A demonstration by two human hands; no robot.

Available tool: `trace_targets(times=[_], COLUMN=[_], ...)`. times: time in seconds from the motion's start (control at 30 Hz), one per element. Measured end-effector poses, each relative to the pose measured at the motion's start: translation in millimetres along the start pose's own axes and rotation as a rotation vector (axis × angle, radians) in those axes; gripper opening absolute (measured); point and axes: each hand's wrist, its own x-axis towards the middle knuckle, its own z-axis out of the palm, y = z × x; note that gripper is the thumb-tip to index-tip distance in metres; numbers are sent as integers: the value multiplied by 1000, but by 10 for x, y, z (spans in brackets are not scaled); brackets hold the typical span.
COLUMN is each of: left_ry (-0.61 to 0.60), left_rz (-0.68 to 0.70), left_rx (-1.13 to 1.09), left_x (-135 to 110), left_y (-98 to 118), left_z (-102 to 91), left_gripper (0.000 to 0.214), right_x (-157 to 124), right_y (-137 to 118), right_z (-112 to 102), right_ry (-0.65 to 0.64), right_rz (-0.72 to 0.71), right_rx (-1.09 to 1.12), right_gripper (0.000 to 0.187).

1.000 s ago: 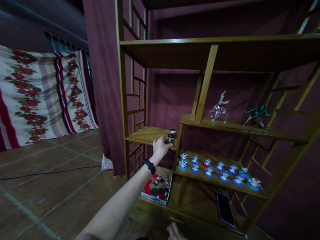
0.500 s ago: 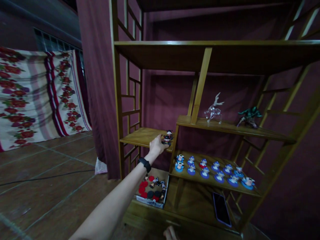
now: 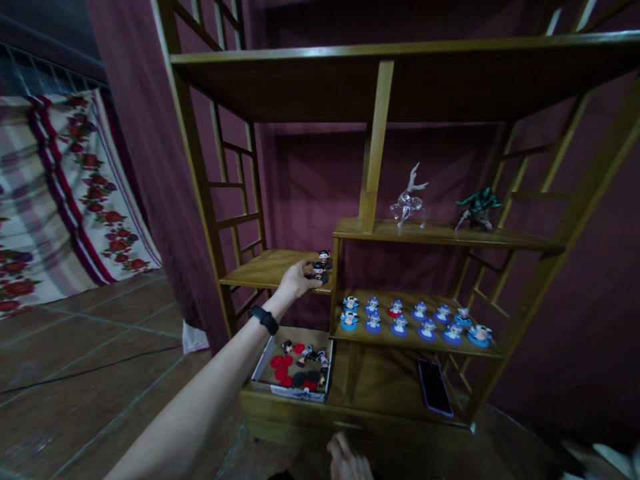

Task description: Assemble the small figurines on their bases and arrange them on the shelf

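On the small left shelf (image 3: 260, 267), my left hand (image 3: 294, 280) is closed around a small black-haired figurine (image 3: 319, 271) with a dark round base. The base appears to be on the shelf board, close to its front edge. Just behind it stands a second, similar figurine (image 3: 324, 256). At the bottom of the view my right hand (image 3: 347, 460) is in front of the cabinet's lower part, holding nothing, its fingers slightly bent and apart. Below my left arm, an open box (image 3: 265, 381) contains several loose figurines (image 3: 310, 357) and red and black discs (image 3: 283, 363).
Several blue and purple figurines (image 3: 399, 325) stand in two rows on the right shelf. Above them are a clear deer ornament (image 3: 409, 205) and a dark green figure (image 3: 477, 207). A phone (image 3: 435, 388) lies on the lower board. A curtain (image 3: 145, 167) hangs left.
The view has shifted, so the cabinet sits further left and higher. My left hand stays at the front figurine. More of my right hand has come into view at the bottom.
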Motion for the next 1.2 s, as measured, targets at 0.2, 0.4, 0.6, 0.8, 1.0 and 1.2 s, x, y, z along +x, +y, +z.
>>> trace_targets(times=[0.2,0.4,0.6,0.8,1.0,1.2], left_ry=[-20,-20,-42,-27,42,16], left_rz=[-20,16,17,38,54,47], left_rx=[-78,-57,-57,-59,165,230], left_x=[21,21,-3,-30,-56,-97], left_y=[-17,-13,5,17,45,70], left_z=[-20,-9,37,56,40,23], left_gripper=[72,71,69,70,77,78], right_x=[35,-15,-47,-51,-66,-80], right_y=[75,31,-28,13,67,86], right_z=[1,-186,-238,-139,-170,-236], right_ry=[-11,-40,-42,-29,44,142], right_rz=[-77,-85,-21,-21,-54,-90], right_rx=[60,74,77,69,102,61], right_gripper=[39,41,41,39,38,37])
